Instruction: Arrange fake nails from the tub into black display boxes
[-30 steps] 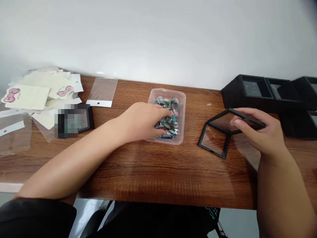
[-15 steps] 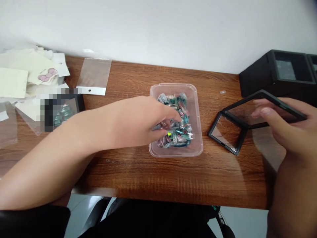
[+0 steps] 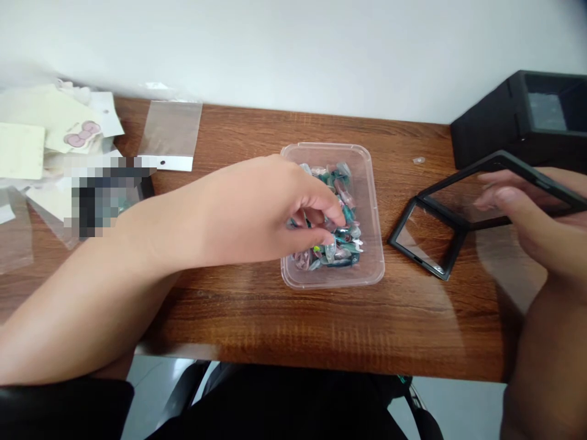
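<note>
Worktop [image 3: 257, 318]: brown, wood-grained, slight gloss. Clock centred on tub.

Folding frame [image 3: 464, 225], 3 o'clock: unfolded at hinge, one panel tipped up. Probably light, rim stiff, clear film delicate; edges the sensible hold. Right hand [image 3: 545, 229]: grip closed, raised panel between thumb and fingers. Rim black, straight-sided; film see-through, shiny.

Tub [image 3: 378, 244]: likely light, a little flexible; best taken by the lip. Clear plastic, rounded corners. Left hand [image 3: 275, 211] reaches in from 9 o'clock, fingers curled, narrow gap to thumb; whether the grip has a piece, cannot tell.

Small pieces [image 3: 345, 249], heaped inside tub: light, probably slippery, easily scattered; pinch by the sides. Glossy, slim; teal, pink, clear.
</note>
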### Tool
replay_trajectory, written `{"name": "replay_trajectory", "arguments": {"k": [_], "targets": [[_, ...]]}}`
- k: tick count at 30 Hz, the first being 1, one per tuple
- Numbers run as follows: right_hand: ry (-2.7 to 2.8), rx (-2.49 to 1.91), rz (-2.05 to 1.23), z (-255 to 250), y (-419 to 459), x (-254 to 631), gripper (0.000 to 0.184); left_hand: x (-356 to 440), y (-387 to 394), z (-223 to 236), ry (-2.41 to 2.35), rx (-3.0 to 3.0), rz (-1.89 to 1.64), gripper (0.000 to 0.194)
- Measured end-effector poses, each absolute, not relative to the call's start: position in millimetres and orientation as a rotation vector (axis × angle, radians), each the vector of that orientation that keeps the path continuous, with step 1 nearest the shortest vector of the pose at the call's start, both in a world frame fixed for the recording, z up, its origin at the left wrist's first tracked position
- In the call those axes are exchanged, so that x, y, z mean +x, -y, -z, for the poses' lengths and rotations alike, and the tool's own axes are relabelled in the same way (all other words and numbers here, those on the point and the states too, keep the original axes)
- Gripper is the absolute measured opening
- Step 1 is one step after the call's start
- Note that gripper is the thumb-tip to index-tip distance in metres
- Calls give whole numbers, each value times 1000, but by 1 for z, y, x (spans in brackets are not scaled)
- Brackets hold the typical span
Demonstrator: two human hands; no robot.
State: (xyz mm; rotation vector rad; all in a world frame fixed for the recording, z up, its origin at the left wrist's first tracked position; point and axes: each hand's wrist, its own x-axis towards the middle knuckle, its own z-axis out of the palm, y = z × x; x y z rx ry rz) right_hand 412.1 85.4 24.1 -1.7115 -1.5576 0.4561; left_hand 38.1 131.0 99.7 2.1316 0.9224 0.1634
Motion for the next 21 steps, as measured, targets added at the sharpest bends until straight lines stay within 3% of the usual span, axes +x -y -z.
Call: {"name": "replay_trajectory", "arguments": {"k": [17,21], "targets": [[1553,-1715,-490,-26,-85,409,42,38,-131,-103,-945,2144,-300,12],[1556,-1714,-489,-27,-84,408,40,38,-129,-102,-1111,1988,-382,22]]}}
